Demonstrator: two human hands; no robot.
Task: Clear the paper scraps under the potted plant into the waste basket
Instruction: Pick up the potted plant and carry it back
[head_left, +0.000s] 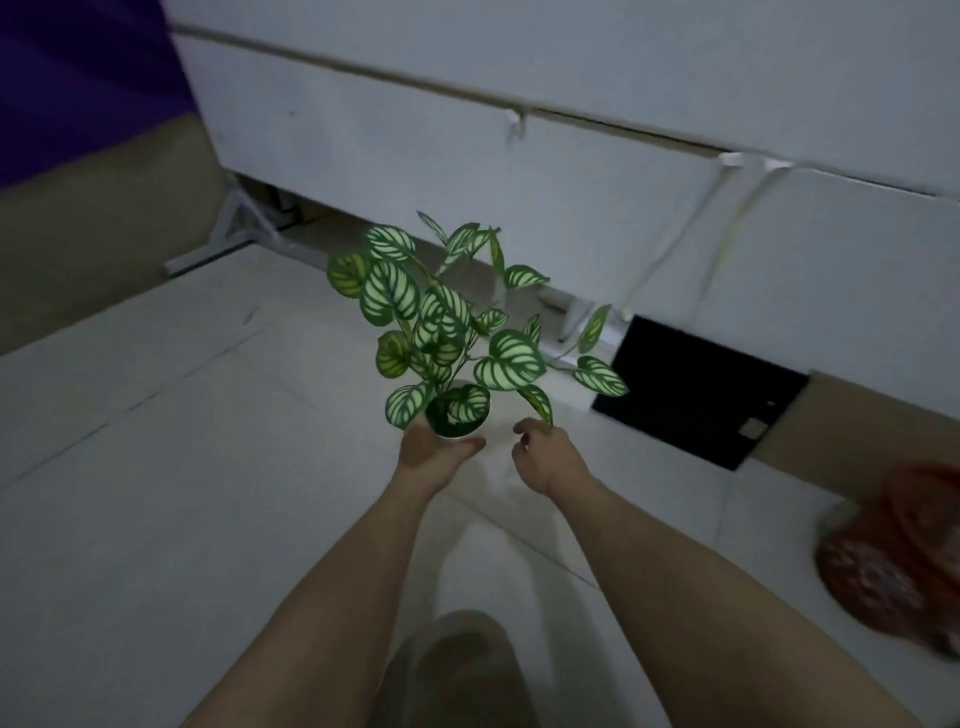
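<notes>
Left hand (434, 451) cupped around potted plant (457, 410), pot mostly hidden. Right hand (543, 453) curled, contents unclear. Blurred red waste basket (904, 556), cut off.

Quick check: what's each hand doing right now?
Left hand: closed around the potted plant, gripping its pot.
Right hand: fingers curled, beside the pot; cannot tell if it holds anything.

The plant (447, 332) has round green leaves striped white on thin stems that lean up and away, in a small white pot (457, 415) mostly hidden by the foliage. The basket (898, 556), reddish-orange and blurred, sits on the pale floor at the right edge, well apart from the plant.
</notes>
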